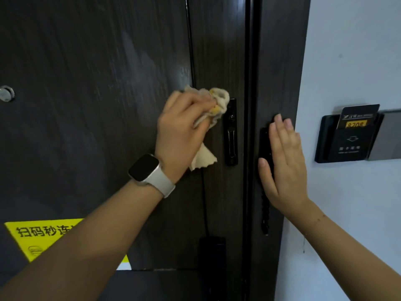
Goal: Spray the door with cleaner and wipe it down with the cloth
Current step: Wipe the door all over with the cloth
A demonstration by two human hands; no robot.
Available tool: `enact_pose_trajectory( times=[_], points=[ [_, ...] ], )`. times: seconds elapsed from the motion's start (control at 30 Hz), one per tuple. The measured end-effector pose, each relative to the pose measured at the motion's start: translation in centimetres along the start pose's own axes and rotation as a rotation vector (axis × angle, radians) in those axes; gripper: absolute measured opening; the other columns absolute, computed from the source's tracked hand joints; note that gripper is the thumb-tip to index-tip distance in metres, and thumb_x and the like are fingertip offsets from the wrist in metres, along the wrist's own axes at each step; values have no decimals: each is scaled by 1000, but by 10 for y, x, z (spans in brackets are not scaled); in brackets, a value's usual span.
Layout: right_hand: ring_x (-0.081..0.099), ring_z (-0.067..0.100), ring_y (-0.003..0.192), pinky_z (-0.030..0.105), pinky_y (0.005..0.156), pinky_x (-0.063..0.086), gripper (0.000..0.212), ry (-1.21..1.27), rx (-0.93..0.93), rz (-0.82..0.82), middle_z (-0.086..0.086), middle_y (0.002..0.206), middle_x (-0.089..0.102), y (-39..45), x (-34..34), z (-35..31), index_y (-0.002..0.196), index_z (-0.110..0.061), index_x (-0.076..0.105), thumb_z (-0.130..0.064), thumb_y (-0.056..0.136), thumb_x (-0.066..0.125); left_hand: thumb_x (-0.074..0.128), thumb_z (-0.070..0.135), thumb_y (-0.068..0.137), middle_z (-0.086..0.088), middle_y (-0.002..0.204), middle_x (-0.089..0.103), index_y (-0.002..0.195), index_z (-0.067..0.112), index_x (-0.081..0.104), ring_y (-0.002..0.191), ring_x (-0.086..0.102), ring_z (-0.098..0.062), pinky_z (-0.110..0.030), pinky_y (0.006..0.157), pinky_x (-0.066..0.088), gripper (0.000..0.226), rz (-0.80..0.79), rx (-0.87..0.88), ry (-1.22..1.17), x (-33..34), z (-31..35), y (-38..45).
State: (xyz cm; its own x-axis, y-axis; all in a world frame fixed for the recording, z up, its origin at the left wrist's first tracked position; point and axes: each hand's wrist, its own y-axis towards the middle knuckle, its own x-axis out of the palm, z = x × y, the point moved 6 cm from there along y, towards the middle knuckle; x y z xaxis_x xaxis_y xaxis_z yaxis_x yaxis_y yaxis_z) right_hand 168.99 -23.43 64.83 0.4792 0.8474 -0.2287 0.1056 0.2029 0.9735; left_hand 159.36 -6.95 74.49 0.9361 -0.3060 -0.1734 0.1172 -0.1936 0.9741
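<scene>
Door, dark woodgrain; left hand presses cloth against it.

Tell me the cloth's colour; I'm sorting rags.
The cloth is cream with yellow patches, bunched in the left hand; head view.

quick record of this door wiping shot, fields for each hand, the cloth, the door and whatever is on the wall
left hand: grips the bunched cloth, pressed to the door beside the black latch plate; watch on the wrist
right hand: open and flat against the door frame, holding nothing
cloth: beige, crumpled, one corner hanging below the hand
door: dark woodgrain, yellow sticker at lower left
wall: card holder with a card in it
spray bottle: not in view
</scene>
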Motion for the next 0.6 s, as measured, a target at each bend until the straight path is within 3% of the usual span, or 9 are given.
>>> enact_pose_trajectory(
  times=[0.17,0.3,0.4,0.53,0.6],
  points=[
    [6,23,149,43,122,7,56,53,24,-12,12,157,16,-5,1,0,149,0,19,-18,99,37,66,-2,87,-5,103,62,99,-1,73,85,52,-20,-23,82,41,15,-234,53,-28,20,21,-103],
    [5,21,149,41,122,5,55,67,32,-15,13,157,16,-3,1,1,149,0,19,-17,100,36,62,5,93,-12,102,70,105,-1,73,85,60,-23,-35,76,51,17,-430,67,-50,35,33,-156],
    [5,22,149,40,122,5,53,113,49,-7,10,157,14,-10,3,4,149,0,18,-15,101,34,66,1,89,-13,99,69,105,-1,73,85,56,-22,-30,81,49,17,-391,70,4,30,31,-132],
    [3,21,150,38,122,7,54,124,93,-12,6,157,11,-44,13,5,148,1,16,-15,101,36,72,-9,81,-12,94,68,100,-1,74,85,53,-19,-20,81,43,21,-186,-65,16,18,22,-94],
    [2,21,150,37,122,8,54,87,103,-7,2,158,8,-55,16,4,148,1,16,-18,102,37,70,-7,83,-12,93,68,99,-2,74,86,52,-19,-14,86,38,17,-198,-42,-17,30,29,-112]
  ],
)
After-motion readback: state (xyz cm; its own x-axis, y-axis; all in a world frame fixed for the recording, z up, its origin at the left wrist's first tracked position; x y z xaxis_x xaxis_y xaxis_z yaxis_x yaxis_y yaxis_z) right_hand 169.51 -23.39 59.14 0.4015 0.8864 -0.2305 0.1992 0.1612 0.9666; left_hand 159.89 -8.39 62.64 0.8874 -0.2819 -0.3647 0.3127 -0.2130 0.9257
